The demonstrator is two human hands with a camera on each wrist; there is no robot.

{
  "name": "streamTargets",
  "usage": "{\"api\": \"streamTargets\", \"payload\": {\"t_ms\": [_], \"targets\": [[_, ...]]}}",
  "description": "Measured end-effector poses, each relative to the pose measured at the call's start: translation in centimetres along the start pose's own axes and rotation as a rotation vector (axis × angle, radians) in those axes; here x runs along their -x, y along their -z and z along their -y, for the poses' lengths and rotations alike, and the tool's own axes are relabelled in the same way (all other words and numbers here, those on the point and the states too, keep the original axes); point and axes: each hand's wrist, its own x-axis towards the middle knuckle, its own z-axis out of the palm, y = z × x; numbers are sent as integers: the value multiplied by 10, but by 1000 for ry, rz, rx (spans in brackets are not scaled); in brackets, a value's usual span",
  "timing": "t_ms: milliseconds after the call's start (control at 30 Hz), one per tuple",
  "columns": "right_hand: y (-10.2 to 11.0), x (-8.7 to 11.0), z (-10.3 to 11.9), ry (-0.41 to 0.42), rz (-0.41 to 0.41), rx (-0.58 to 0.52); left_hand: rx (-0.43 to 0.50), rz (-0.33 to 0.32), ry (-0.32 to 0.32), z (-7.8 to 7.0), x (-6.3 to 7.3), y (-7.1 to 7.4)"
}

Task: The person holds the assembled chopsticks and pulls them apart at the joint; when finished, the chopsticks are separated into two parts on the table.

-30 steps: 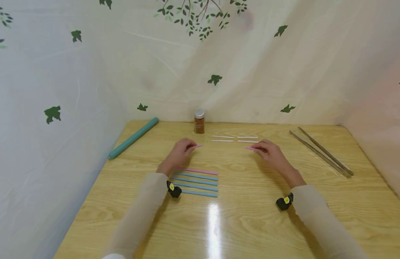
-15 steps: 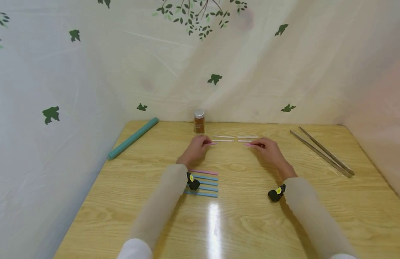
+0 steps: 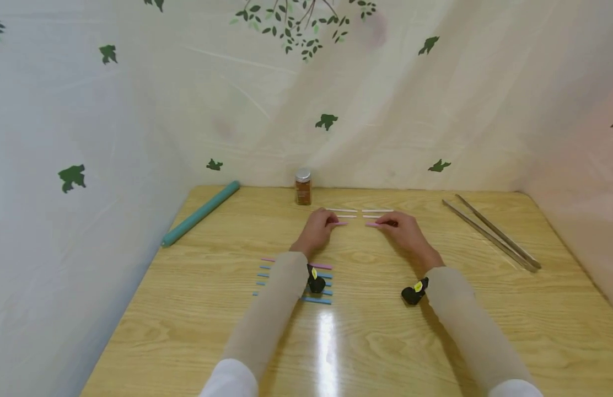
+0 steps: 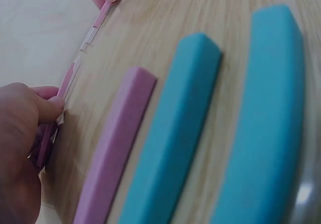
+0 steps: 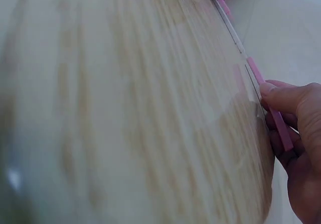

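Observation:
Between thumb and fingers, my left hand (image 3: 316,227) pinches a short pink stick (image 3: 340,224), its tip pointing right. Opposite it, my right hand (image 3: 401,229) pinches another short pink stick (image 3: 371,224), which points left. A small gap separates the two tips. Just behind the hands lie short white sticks (image 3: 341,210) in two rows, partly covered by the fingers. Under my left forearm are a longer pink stick (image 3: 320,267) and several blue sticks (image 3: 316,301) in parallel. The left wrist view shows a blue stick (image 4: 173,128) with squared edges up close.
A spice jar (image 3: 303,188) with a silver lid stands at the back. The teal rod (image 3: 201,214) lies along the table's left edge. To the right, long metal strips (image 3: 490,232) meet at one end like tongs. A patterned cloth (image 3: 267,110) hangs behind the wooden table (image 3: 376,342).
My left hand has moved right with its pink stick, and my right hand slightly left with its own. The gap between the two sticks has narrowed.

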Motion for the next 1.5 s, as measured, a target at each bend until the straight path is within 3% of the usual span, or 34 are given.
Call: {"api": "streamTargets", "payload": {"t_ms": [200,567,933,1500], "targets": [[-2,-1,1,12,-26,-1,-38,-38,2,-5,-2,-4],[-1,-4,-1,26,9,30,-42,-86,5,-4,-4,-8],[0,-4,4,16,-15,93,-49,-73,20,-3,-5,-8],[-3,-7,3,58,-35,161,-124,-62,67,-16,-5,-11]]}}
